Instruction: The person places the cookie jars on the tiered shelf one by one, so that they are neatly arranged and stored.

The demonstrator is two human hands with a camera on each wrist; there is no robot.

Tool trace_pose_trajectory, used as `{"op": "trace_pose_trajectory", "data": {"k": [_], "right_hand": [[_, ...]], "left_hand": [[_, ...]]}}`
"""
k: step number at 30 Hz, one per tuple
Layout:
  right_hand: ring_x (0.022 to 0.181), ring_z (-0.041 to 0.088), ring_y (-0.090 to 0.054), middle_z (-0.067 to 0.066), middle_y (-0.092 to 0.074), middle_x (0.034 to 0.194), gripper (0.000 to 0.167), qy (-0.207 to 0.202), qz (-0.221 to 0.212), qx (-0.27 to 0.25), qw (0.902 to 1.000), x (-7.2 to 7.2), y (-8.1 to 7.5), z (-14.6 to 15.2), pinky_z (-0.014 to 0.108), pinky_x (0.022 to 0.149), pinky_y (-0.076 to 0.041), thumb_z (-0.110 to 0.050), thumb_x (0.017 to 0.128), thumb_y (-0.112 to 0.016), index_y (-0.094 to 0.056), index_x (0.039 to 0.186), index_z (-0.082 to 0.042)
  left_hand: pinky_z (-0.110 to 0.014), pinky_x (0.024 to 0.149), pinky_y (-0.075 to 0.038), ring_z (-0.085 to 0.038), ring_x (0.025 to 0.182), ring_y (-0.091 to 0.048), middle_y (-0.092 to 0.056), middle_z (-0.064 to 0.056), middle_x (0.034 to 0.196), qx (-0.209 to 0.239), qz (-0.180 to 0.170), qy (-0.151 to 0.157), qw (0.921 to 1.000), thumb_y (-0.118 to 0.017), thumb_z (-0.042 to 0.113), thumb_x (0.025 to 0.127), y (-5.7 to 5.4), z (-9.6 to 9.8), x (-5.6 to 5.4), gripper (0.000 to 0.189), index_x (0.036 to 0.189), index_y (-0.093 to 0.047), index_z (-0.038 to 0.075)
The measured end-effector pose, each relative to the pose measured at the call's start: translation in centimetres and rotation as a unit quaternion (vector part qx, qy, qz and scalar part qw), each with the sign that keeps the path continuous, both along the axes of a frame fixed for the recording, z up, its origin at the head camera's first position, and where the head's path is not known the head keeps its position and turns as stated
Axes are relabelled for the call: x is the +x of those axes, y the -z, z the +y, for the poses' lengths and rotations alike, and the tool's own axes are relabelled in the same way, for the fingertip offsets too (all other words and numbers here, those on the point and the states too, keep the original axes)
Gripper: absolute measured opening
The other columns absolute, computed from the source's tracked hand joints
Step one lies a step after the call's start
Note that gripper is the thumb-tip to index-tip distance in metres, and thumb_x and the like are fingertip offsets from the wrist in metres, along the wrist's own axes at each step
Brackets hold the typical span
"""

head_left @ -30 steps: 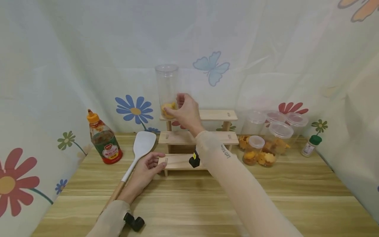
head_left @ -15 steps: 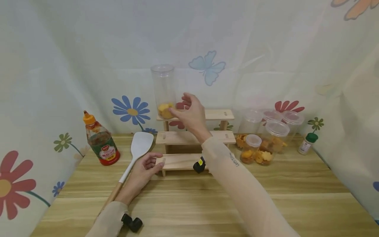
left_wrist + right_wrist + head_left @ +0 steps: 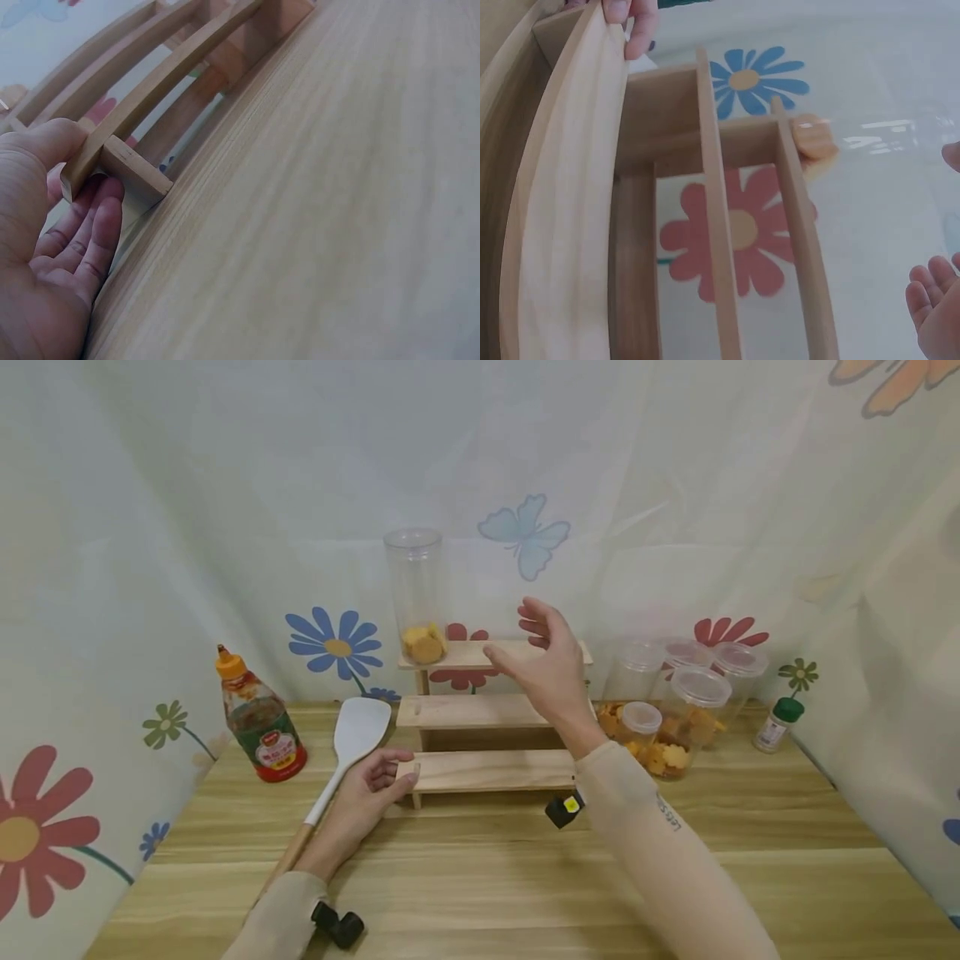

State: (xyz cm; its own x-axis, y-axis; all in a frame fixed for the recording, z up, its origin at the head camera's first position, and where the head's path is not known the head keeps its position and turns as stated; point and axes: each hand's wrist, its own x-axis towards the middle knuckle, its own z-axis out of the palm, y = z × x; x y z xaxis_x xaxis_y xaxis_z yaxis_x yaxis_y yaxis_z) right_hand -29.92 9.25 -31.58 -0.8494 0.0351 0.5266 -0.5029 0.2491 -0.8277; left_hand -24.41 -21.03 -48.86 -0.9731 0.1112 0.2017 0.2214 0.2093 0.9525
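A three-tier wooden step shelf [image 3: 487,770] stands at the back middle of the table. My left hand [image 3: 363,797] grips the left end of its lowest board; in the left wrist view the thumb lies over the board [image 3: 161,82] and the fingers curl beneath. On the left end of the top tier, a tall clear jar [image 3: 415,589] stands upright, yellow-orange flower-shaped crackers at its bottom. My right hand [image 3: 551,677] hovers in front of the top tier, right of the jar, fingers apart and holding nothing. The right wrist view shows the jar [image 3: 877,135] beyond the tiers.
Left of the shelf lie a white spatula [image 3: 360,727] with a wooden handle and a sauce bottle [image 3: 262,727] with an orange cap. Several clear lidded jars [image 3: 701,710] with crackers cluster at right, beside a green-capped shaker [image 3: 780,725]. A flowered cloth hangs behind.
My right hand has let go of the jar and moved away to the right. The jar stays on the top tier. My left hand keeps its hold on the shelf.
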Motion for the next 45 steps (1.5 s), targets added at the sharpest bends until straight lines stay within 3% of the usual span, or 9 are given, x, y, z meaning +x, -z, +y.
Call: {"op": "trace_pose_trajectory", "data": {"k": [8, 15, 24, 35, 45], "right_hand": [[0.142, 0.028, -0.06, 0.005, -0.063, 0.154, 0.078, 0.026, 0.047, -0.023, 0.9983, 1.7, 0.2, 5.4, 0.045, 0.122, -0.046, -0.02, 0.093, -0.094, -0.055, 0.16, -0.01], [0.144, 0.02, -0.056, 0.001, -0.06, 0.157, 0.079, 0.057, 0.033, -0.026, 0.9975, 4.0, 0.6, 9.6, 0.043, 0.124, -0.043, -0.016, 0.094, -0.092, -0.052, 0.163, -0.012], [0.144, 0.022, -0.054, -0.002, -0.059, 0.16, 0.082, 0.157, 0.0, 0.009, 0.9876, 5.6, 1.9, 15.0, 0.029, 0.118, -0.043, -0.02, 0.092, -0.095, -0.054, 0.163, -0.022], [0.151, 0.025, -0.051, 0.004, -0.055, 0.164, 0.085, 0.217, -0.008, 0.025, 0.9757, 5.9, 4.2, 19.5, 0.028, 0.127, -0.038, -0.02, 0.093, -0.094, -0.051, 0.166, -0.021], [0.157, 0.026, -0.045, 0.004, -0.049, 0.171, 0.088, 0.219, -0.055, 0.025, 0.9738, 5.4, 6.4, 21.2, 0.038, 0.132, -0.033, -0.028, 0.096, -0.091, -0.044, 0.17, -0.02]], "left_hand": [[-0.025, 0.081, -0.058, -0.015, 0.091, -0.07, -0.073, -0.018, 0.108, -0.003, 0.002, -0.001, 1.0, -0.082, 0.017, 0.105, 0.1, -0.1, -0.1, 0.038, 0.137, -0.07, 0.002], [-0.024, 0.084, -0.058, -0.017, 0.097, -0.069, -0.073, -0.018, 0.111, -0.003, -0.008, -0.006, 0.9999, -0.083, 0.02, 0.104, 0.2, 0.0, 0.0, 0.038, 0.137, -0.071, 0.005], [-0.024, 0.083, -0.058, -0.018, 0.097, -0.07, -0.073, -0.016, 0.111, -0.002, -0.008, -0.003, 1.0, -0.082, 0.019, 0.105, 0.5, 0.3, -0.1, 0.039, 0.138, -0.07, 0.004], [-0.024, 0.084, -0.057, -0.017, 0.098, -0.068, -0.072, -0.016, 0.111, -0.012, -0.007, -0.001, 0.9999, -0.082, 0.02, 0.105, 0.2, -0.1, 0.0, 0.038, 0.138, -0.07, 0.004], [-0.023, 0.084, -0.058, -0.017, 0.098, -0.07, -0.073, -0.012, 0.111, -0.012, -0.006, -0.006, 0.9999, -0.082, 0.021, 0.105, 0.4, -0.2, -0.3, 0.039, 0.139, -0.07, 0.005]]}}
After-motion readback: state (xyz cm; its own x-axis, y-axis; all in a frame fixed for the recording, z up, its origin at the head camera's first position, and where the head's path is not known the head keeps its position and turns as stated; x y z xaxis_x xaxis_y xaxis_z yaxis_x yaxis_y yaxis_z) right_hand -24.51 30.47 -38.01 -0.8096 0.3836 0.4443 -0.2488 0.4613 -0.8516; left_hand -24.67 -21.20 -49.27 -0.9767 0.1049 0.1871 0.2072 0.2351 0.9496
